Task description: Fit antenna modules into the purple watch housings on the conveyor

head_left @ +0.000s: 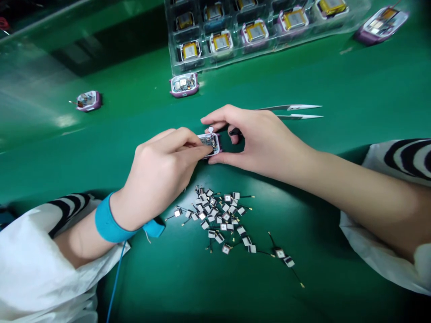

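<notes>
A small open watch body [217, 146] with a pale rim, purple shell and bare circuit board lies between my two hands. My left hand [161, 163] is closed, its thumb and index fingertips pressed onto the board and covering its left part. Curled around the right side is my right hand [257, 134], its thumb at the lower edge of the body and its index finger above it. Tucked in that same hand is a pair of tweezers [299, 112], metal tips pointing right and away from the body. A round white tab [211, 129] shows at the top rim.
Below my hands lies a pile of small square modules with black leads [218, 215]. A clear compartment tray [222, 58] holds several bodies with yellow-wrapped batteries. Other open bodies lie at left [88, 101], near the tray [184, 84] and upper right [382, 24]. A blue wrist strap [109, 220] trails a cord.
</notes>
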Available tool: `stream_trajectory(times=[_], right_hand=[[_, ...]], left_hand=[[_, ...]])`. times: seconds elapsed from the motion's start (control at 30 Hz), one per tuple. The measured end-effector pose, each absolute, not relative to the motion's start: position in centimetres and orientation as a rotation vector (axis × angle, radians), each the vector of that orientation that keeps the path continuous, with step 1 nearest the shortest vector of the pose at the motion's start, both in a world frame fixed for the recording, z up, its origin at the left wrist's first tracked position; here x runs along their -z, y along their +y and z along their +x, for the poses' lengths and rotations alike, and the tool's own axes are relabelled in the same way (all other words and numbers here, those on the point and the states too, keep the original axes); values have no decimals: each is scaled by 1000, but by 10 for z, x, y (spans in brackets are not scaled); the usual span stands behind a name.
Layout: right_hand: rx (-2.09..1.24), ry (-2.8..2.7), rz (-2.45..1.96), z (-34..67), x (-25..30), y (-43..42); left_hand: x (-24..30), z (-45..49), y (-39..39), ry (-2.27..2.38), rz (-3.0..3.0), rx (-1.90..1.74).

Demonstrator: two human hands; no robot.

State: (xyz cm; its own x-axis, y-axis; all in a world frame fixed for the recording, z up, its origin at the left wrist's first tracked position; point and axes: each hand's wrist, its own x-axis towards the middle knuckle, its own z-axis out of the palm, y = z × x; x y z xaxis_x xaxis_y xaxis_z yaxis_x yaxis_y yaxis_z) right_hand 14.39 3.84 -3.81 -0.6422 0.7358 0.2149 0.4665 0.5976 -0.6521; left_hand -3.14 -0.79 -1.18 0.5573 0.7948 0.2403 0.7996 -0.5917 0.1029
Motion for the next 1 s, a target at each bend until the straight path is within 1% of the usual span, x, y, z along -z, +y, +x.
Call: stream_trajectory(times=[0.57, 0.8, 1.0], right_hand=[[-726, -2362, -946, 145, 38, 39], [-764, -2369, -919, 145, 38, 38], [-727, -2275, -876, 158, 37, 38]], left_hand=[[14, -29, -9, -1440, -2729, 407], [14, -30, -9, -1417, -2729, 419], [15, -29, -8, -1394, -2724, 442]])
